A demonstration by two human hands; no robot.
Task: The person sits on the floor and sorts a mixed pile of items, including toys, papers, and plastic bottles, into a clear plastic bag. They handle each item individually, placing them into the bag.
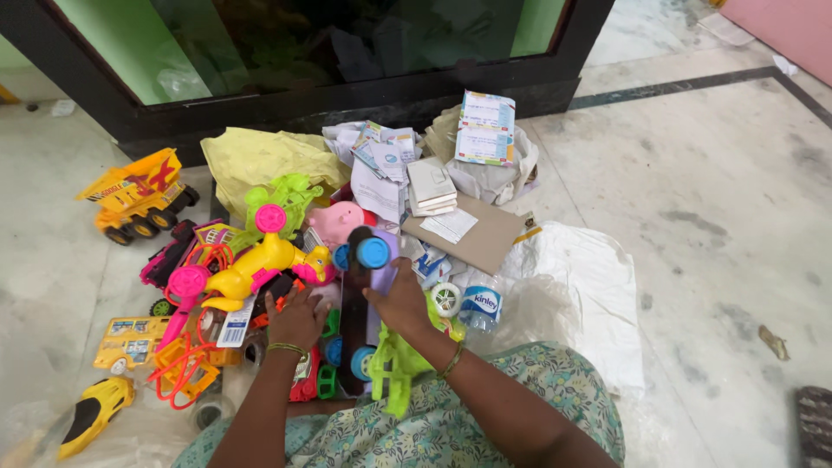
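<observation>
We see left hand (297, 319) flat, fingers spread on the toy pile | right hand (400, 299) gripping dark plastic toy with blue wheels (364, 260) | bare marble floor (711, 217) open rightward.

A heap of toys (260, 269) is piled on the floor (711, 217) before a cabinet (347, 95). A dump truck (139, 198) is set to its left, papers (451, 173) behind it, and what may be a bottle (479, 305) at its right.

Both hands (297, 316) (400, 299) rest on a toy pile (260, 260) on the floor
</observation>
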